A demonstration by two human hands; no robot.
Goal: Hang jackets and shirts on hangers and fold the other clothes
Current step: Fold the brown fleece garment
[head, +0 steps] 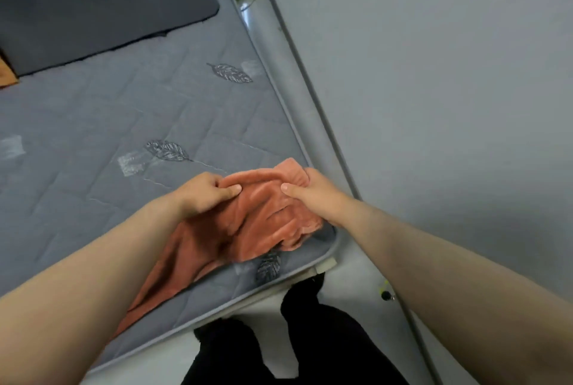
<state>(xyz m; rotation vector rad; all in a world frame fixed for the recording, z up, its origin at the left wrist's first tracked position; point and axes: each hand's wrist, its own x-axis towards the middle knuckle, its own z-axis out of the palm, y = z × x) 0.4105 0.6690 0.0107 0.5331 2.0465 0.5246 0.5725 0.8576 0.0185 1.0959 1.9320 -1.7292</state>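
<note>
Both hands — left (207,195), right (313,195) — pinch the orange garment's (263,217) top edge.

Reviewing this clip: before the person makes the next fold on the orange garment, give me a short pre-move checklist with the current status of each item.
1. Left hand has a grip on the orange garment: ok, thumb and fingers pinch its upper edge.
2. Right hand has a grip on it too: ok, it pinches the same edge near the corner of the bed.
3. Garment lies flat: not ok, it is bunched and wrinkled between the hands.
4. Garment fully supported by the grey quilted mattress: cannot tell; its lower part runs under the left forearm.
5. Open surface for folding: ok, bare quilt shows beyond the hands.
6. Garment type, fold rather than hang: cannot tell.
</note>
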